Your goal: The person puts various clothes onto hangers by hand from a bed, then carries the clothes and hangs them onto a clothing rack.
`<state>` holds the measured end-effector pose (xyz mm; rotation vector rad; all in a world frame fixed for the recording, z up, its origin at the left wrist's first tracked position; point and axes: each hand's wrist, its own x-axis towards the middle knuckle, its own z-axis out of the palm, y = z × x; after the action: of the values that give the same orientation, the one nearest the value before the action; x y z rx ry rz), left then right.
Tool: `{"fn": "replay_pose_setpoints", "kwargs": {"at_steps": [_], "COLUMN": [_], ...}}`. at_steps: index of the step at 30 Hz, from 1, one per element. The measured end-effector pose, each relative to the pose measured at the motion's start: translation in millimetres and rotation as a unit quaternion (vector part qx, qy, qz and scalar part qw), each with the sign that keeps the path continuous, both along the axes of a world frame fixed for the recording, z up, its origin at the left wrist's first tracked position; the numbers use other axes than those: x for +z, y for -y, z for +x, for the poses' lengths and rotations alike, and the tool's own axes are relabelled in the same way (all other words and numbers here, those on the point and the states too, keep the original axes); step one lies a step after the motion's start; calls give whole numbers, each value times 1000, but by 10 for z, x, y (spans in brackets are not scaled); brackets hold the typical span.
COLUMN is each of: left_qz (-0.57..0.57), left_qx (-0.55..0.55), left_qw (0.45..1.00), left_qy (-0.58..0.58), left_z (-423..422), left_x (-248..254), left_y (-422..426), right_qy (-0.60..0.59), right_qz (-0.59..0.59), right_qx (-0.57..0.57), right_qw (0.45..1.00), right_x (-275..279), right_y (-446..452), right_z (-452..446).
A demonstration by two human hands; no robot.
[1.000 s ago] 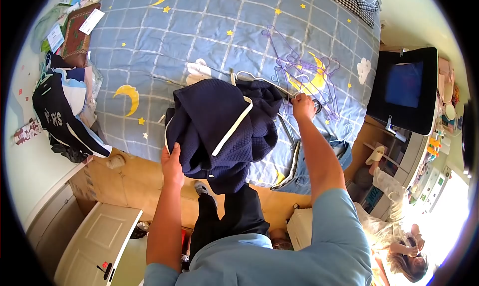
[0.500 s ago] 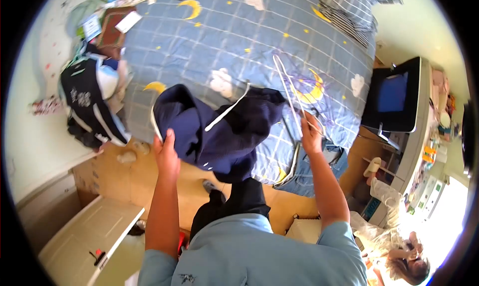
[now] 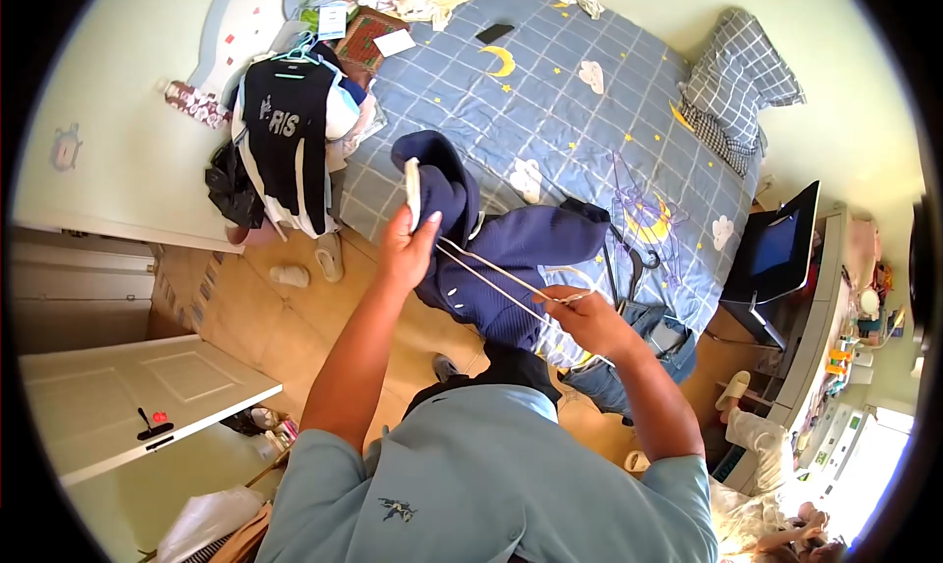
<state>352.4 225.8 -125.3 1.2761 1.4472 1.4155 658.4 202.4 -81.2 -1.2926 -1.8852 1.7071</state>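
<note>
On my feed, a checked bed (image 3: pixel 550 101) fills the upper centre; floor (image 3: pixel 241 317) runs between it and the white door (image 3: pixel 147 396), lower left. The navy jacket (image 3: pixel 530 234) overhangs the bed's near edge at centre. My left fingers (image 3: pixel 420 231) grip its pale-trimmed edge; my right fingers (image 3: pixel 562 303) clench a white hanger (image 3: pixel 499 268) across it.

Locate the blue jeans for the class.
In the head view, the blue jeans lie at the near edge of the bed on the person's right, partly hidden behind the right forearm.
</note>
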Motion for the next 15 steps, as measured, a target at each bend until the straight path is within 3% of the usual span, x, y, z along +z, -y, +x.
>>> {"fn": "replay_pose_setpoints", "kwargs": {"at_steps": [3,5,7,11,13,15], "left_qz": [11,-19,58,35,59,55], "left_qx": [-17,-44,-66,18,54,58], "left_qw": [996,984,988,992,994,993], "left_qy": [-86,-171,-126,-120,-81,-81], "left_z": [0,43,170,-58,-249,-382], "left_x": [-11,43,157,164,144,151], "left_y": [409,764,1109,1483,1510,1564], "right_qy": [86,27,-24,-73,19,-11], "right_qz": [0,-9,-73,-25,-56,-80], "right_qx": [40,-8,-72,-81,-35,-33], "right_qw": [995,1000,994,994,998,996], "right_x": [-1,-300,-368,-175,132,299], "right_y": [308,538,738,1239,1370,1534], "right_z": [-298,-454,-651,-834,-653,-506]}}
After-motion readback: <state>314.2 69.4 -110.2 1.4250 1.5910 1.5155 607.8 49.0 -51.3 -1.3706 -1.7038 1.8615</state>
